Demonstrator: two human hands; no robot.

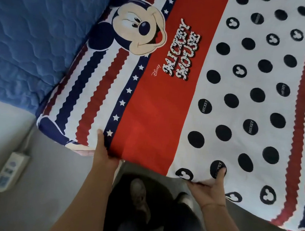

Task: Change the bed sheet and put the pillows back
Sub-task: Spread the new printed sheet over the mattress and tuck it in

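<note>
A Mickey Mouse bed sheet [169, 91] lies spread over the bed, with a red band, navy dots on white, and red and navy wavy stripes. My left hand [105, 151] grips its near edge at the star stripe, thumb on top. My right hand [210, 188] pinches the same edge further right, thumb on a navy dot, fingers under the cloth. At the far left the blue quilted mattress cover [31, 34] shows bare beyond the sheet. No pillows are in view.
I stand at the bed's edge on a grey floor [48, 180]; my legs and shoes [140, 196] are below the hands. A white power strip [10, 170] lies on the floor at the left, near a pale wall.
</note>
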